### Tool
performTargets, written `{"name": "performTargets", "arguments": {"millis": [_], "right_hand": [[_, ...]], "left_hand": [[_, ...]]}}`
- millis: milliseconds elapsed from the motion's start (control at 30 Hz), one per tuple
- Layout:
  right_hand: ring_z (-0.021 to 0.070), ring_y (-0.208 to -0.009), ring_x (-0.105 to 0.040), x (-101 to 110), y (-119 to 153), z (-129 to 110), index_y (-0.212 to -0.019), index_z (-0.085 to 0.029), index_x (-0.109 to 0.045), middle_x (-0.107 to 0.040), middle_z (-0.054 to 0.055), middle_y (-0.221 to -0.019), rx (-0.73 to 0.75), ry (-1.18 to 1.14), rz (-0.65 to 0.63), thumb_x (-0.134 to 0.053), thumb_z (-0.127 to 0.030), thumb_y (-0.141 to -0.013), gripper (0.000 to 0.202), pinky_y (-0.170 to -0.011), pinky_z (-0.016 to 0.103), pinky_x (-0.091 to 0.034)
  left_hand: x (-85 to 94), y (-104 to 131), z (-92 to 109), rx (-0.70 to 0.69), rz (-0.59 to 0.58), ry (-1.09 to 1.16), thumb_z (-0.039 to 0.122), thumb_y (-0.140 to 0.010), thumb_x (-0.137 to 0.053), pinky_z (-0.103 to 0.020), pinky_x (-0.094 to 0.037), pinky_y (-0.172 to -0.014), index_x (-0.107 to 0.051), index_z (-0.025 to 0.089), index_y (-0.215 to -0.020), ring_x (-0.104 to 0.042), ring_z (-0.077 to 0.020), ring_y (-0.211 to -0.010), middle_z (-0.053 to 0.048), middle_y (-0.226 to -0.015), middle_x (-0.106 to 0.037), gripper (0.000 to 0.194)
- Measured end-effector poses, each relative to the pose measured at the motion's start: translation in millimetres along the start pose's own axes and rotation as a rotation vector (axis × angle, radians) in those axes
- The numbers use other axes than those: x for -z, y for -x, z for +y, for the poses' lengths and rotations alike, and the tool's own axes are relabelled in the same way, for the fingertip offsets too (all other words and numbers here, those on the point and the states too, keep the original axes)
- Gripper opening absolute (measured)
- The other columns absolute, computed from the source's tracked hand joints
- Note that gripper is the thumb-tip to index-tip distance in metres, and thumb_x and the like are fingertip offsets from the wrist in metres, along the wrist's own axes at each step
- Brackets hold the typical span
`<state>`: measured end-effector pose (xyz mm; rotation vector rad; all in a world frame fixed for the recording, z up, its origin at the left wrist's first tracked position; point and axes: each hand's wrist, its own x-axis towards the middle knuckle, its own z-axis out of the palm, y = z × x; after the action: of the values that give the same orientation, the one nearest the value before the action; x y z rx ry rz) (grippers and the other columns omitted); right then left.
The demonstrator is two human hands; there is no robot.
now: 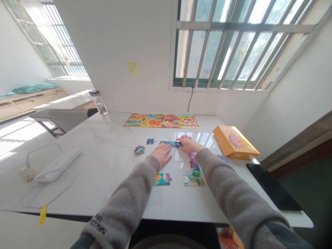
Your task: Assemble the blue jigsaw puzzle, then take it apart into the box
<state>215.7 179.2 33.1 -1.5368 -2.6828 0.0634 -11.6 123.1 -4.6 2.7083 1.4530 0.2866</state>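
Observation:
My left hand (162, 154) lies flat with its fingers spread, the fingertips at the lower edge of a dark blue joined puzzle strip (168, 143). At the strip's right end, my right hand (188, 144) has its fingers closed on a puzzle piece (179, 145), mostly hidden by them. Below my right wrist runs a purple and green joined puzzle section (194, 178), partly covered by the sleeve. A green puzzle section (162, 179) with orange plants sits nearer me. To the left are a loose dark blue piece (150, 141) and a small pile of pieces (139, 149).
A finished farm-animal puzzle (160, 120) lies along the back. On the right are an orange box (234, 141), a bluish piece (223, 158) and a black tablet-like slab (273, 186). A power strip (58, 165) with cables and a clear bottle (99, 102) stand left.

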Motion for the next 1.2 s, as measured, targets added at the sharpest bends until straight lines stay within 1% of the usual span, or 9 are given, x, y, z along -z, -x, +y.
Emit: {"name": "performTargets", "arguments": {"millis": [133,233,400,567,700,867,1033,1100,1200], "right_hand": [[0.031,-0.112,-0.05,6,-6,-2,-0.127,-0.02,-0.063,-0.056,0.016,-0.121,0.014,0.036,-0.053,-0.064,-0.022,-0.082,0.045,-0.094,0.04,-0.037],[0.0306,-0.113,-0.049,6,-2,-4,-0.128,-0.02,-0.061,-0.055,0.016,-0.121,0.016,0.039,-0.031,-0.063,-0.021,-0.081,0.047,-0.095,0.04,-0.037],[0.0303,-0.111,-0.049,3,21,-14,-0.129,-0.017,-0.057,-0.055,0.015,-0.115,0.075,0.045,0.054,-0.064,-0.024,-0.079,0.051,-0.096,0.041,-0.035],[0.0278,-0.107,-0.051,1,51,-35,-0.12,-0.018,-0.063,-0.058,0.012,-0.111,0.17,0.004,0.044,-0.065,-0.024,-0.079,0.041,-0.096,0.039,-0.035],[0.0265,-0.106,-0.052,-1,66,-50,-0.12,-0.02,-0.064,-0.059,0.011,-0.11,0.173,-0.053,0.044,-0.064,-0.019,-0.08,0.04,-0.098,0.039,-0.034],[0.0266,-0.109,-0.052,-11,76,-56,-0.122,-0.02,-0.065,-0.06,0.012,-0.114,0.101,-0.098,0.116,-0.056,-0.014,-0.085,0.039,-0.099,0.042,-0.034],[0.0268,-0.113,-0.053,-22,87,-58,-0.125,-0.018,-0.063,-0.061,0.011,-0.117,0.084,-0.151,0.193,-0.051,-0.014,-0.089,0.038,-0.105,0.045,-0.032],[0.0262,-0.114,-0.054,-24,92,-59,-0.126,-0.018,-0.062,-0.062,0.011,-0.12,0.08,-0.176,0.208,-0.047,-0.012,-0.09,0.039,-0.109,0.047,-0.03],[0.0257,-0.116,-0.054,-27,97,-60,-0.128,-0.017,-0.06,-0.061,0.012,-0.124,0.091,-0.202,0.232,-0.043,-0.012,-0.093,0.039,-0.11,0.046,-0.032]], "left_hand": [[0.9,0,1,0.0,0.0,0.001,0.041,-0.098,-0.042,-0.043,-0.026,-0.121,-0.045,0.02,-0.146,-0.033,-0.0239,-0.145,-0.006,-0.157,-0.04,0.053],[0.9,0,1,-0.005,0.005,0.008,0.042,-0.098,-0.042,-0.044,-0.027,-0.121,-0.045,0.02,-0.146,-0.035,-0.0249,-0.145,-0.007,-0.156,-0.04,0.053],[-7.0,-2,-5,-0.031,0.019,0.035,0.041,-0.097,-0.042,-0.047,-0.027,-0.12,-0.045,0.018,-0.146,-0.035,-0.0274,-0.144,-0.01,-0.156,-0.04,0.054],[-21.9,-4,-19,-0.096,0.053,0.083,0.033,-0.099,-0.037,-0.048,-0.025,-0.121,-0.043,0.019,-0.147,-0.034,-0.0252,-0.145,-0.011,-0.156,-0.041,0.051],[-24.8,-3,-25,-0.11,0.056,0.123,0.029,-0.097,-0.038,-0.049,-0.023,-0.121,-0.043,0.02,-0.146,-0.034,-0.0238,-0.146,-0.01,-0.155,-0.041,0.05],[-11.8,4,-27,-0.112,0.08,0.153,0.023,-0.092,-0.045,-0.056,-0.025,-0.12,-0.043,0.018,-0.145,-0.033,-0.0274,-0.146,-0.013,-0.154,-0.042,0.054],[10.7,16,-39,-0.112,0.222,0.156,0.019,-0.086,-0.054,-0.052,-0.034,-0.116,-0.059,0.02,-0.125,-0.047,-0.0276,-0.135,-0.011,-0.138,-0.059,0.04],[21.0,27,-52,-0.046,0.317,0.167,0.018,-0.084,-0.055,-0.049,-0.039,-0.112,-0.06,0.021,-0.122,-0.052,-0.0266,-0.128,-0.01,-0.129,-0.063,0.038],[33.9,52,-77,0.187,0.395,0.132,0.015,-0.081,-0.055,-0.049,-0.045,-0.104,-0.059,0.02,-0.119,-0.057,-0.0281,-0.118,-0.011,-0.12,-0.065,0.039]]}}
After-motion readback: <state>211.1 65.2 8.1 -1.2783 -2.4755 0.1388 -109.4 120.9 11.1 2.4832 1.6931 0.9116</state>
